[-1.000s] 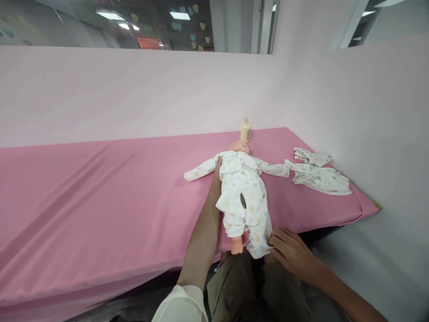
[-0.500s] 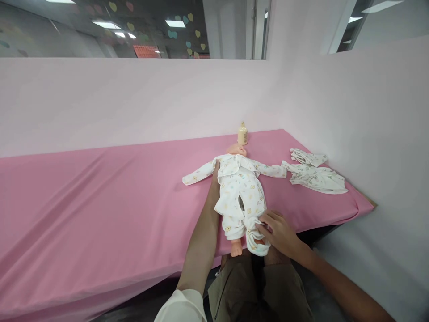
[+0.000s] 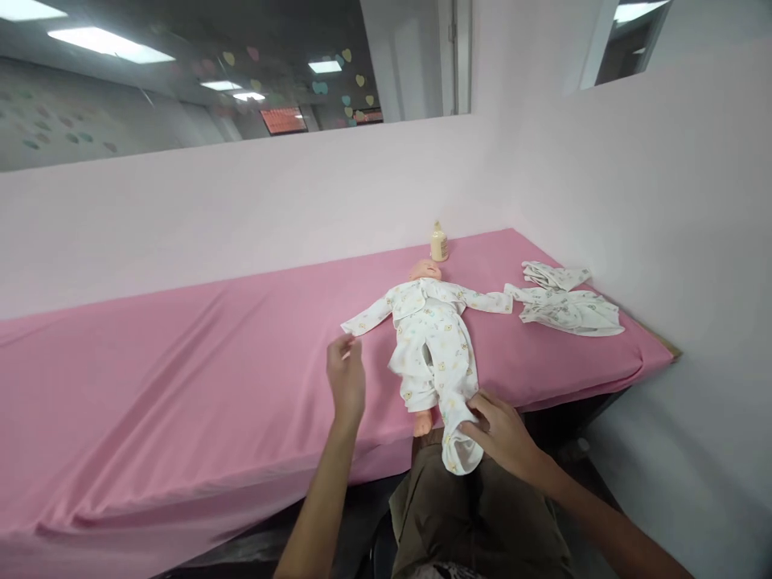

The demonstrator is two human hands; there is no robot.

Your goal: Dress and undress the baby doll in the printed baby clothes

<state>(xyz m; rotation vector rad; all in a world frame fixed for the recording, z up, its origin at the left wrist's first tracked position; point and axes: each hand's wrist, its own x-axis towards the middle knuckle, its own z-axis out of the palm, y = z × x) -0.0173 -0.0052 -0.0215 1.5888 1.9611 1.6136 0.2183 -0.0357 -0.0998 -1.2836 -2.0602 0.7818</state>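
A baby doll [image 3: 431, 338] in a white printed sleepsuit lies on its back on the pink sheet [image 3: 181, 378], head towards the wall, one bare foot [image 3: 421, 421] over the near edge. My right hand [image 3: 498, 434] is closed on the hanging end of the suit's right trouser leg [image 3: 459, 450]. My left hand [image 3: 346, 379] hovers above the sheet to the left of the doll, fingers loosely curled and holding nothing, just below the suit's spread left sleeve [image 3: 365, 319].
A small cream bottle [image 3: 438, 242] stands by the wall behind the doll's head. More white printed baby clothes [image 3: 564, 304] lie crumpled at the right end of the table. Pale pink walls close the back and right side. My lap is below the table edge.
My left hand has come off the doll's side and drawn back to the left, above the sheet. My right hand has pulled the trouser leg end down over the table edge.
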